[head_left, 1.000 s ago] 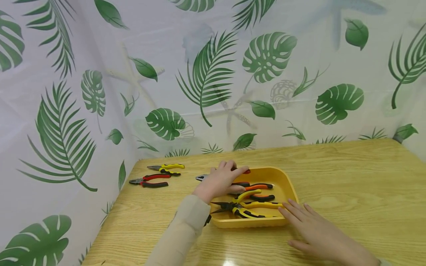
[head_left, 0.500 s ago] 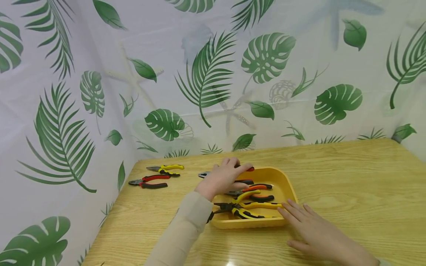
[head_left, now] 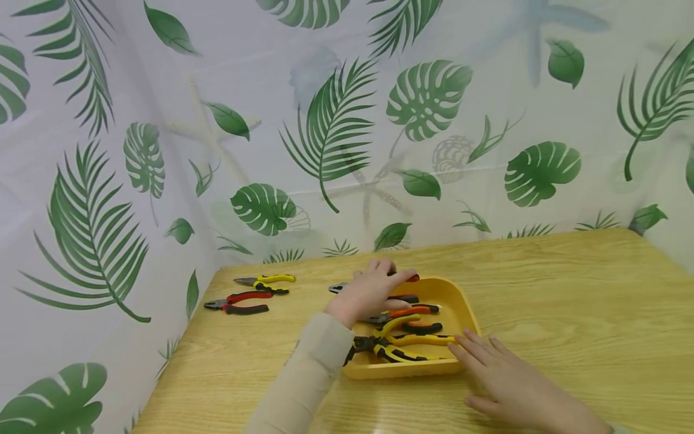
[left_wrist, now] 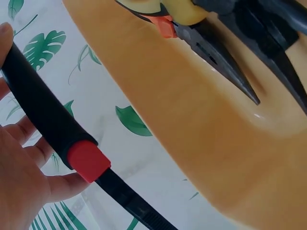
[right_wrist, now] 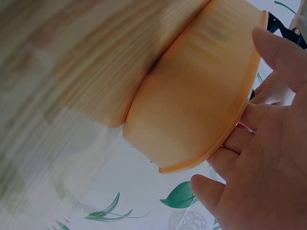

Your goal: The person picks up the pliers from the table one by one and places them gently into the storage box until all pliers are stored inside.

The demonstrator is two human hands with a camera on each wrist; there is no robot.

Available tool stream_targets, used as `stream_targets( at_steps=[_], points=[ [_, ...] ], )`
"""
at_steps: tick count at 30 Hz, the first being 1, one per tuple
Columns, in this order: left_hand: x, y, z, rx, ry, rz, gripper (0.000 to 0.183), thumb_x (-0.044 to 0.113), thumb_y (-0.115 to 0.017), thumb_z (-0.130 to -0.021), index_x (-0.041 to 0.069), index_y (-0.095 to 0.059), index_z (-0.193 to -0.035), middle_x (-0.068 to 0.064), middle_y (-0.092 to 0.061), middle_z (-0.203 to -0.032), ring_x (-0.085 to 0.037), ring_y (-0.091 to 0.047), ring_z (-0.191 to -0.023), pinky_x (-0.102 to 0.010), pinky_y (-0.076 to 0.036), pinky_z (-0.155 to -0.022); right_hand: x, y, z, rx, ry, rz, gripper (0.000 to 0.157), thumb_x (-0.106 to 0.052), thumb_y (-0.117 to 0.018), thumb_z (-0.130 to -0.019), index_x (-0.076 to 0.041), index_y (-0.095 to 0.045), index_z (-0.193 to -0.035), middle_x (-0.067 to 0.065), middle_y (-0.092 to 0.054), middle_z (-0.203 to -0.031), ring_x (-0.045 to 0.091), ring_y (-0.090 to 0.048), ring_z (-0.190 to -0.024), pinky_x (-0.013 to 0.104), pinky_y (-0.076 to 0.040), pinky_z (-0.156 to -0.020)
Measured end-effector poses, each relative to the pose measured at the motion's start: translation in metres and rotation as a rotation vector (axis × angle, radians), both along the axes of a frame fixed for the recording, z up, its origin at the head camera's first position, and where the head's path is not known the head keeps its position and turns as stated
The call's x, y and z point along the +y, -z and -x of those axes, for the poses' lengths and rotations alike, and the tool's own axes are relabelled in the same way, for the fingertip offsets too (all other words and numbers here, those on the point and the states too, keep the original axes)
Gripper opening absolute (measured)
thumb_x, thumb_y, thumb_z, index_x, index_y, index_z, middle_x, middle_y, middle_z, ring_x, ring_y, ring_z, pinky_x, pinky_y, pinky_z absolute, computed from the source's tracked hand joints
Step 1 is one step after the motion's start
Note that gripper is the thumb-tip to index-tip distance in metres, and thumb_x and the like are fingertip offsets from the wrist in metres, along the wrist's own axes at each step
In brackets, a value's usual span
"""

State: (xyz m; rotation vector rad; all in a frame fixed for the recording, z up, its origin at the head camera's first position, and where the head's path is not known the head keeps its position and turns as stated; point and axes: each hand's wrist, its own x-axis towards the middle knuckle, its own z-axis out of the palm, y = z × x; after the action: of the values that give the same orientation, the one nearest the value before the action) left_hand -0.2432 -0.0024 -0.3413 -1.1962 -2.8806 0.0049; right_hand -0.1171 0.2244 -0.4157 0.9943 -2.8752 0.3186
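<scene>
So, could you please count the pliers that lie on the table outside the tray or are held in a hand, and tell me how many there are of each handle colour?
Red and black: 2, the nearer pliers on the table and the held pliers in the left hand
Yellow and black: 1, the farther pliers on the table
Total: 3

A wood-grain bench (head_left: pixel 553 295) is backed by white sheeting (head_left: pixel 238 78), printed with green leaves (head_left: pixel 428 99) and faint starfish (head_left: pixel 371 187)
</scene>
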Motion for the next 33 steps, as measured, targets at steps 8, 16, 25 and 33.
stream_targets(
  at_steps=[8, 16, 25, 33],
  points=[
    [0.006, 0.006, 0.005, -0.015, -0.001, -0.024, 0.06, 0.052, -0.047, -0.083, 0.033, -0.031, -0.137, -0.001, -0.042, -0.117, -0.018, -0.038, -0.103, -0.048, -0.04, -0.082, -0.002, -0.005, -0.002, -0.069, 0.034, -0.011, 0.072, -0.044, -0.058, -0.081, -0.003, -0.034, -0.136, 0.015, -0.03, -0.139, 0.03, -0.025, -0.127, 0.013, 0.018, -0.093],
    [0.013, 0.009, 0.007, -0.024, -0.004, -0.018, 0.059, 0.052, -0.048, -0.082, 0.033, -0.034, -0.136, -0.001, -0.042, -0.116, -0.018, -0.038, -0.104, -0.048, -0.039, -0.083, -0.003, -0.005, -0.002, -0.145, 0.049, -0.01, 0.073, -0.048, -0.054, -0.083, -0.005, -0.031, -0.138, 0.014, -0.025, -0.142, 0.029, -0.021, -0.129, 0.013, 0.019, -0.091],
    [0.021, 0.013, 0.011, -0.116, -0.033, 0.001, 0.059, 0.054, -0.049, -0.081, 0.034, -0.033, -0.135, -0.002, -0.041, -0.117, -0.018, -0.04, -0.099, -0.035, -0.044, -0.07, -0.001, -0.005, -0.003, -0.101, 0.042, -0.01, 0.073, -0.046, -0.055, -0.082, -0.003, -0.032, -0.137, 0.013, -0.029, -0.14, 0.03, -0.023, -0.128, 0.013, 0.019, -0.092],
    [0.025, 0.016, 0.013, -0.196, -0.074, -0.016, 0.059, 0.052, -0.051, -0.082, 0.035, -0.033, -0.135, -0.002, -0.04, -0.122, -0.02, -0.038, -0.108, -0.042, -0.041, -0.081, 0.001, -0.005, -0.002, -0.082, 0.025, 0.0, 0.073, -0.048, -0.053, -0.083, -0.004, -0.032, -0.137, 0.014, -0.028, -0.14, 0.031, -0.024, -0.127, 0.013, 0.018, -0.092]
  ],
)
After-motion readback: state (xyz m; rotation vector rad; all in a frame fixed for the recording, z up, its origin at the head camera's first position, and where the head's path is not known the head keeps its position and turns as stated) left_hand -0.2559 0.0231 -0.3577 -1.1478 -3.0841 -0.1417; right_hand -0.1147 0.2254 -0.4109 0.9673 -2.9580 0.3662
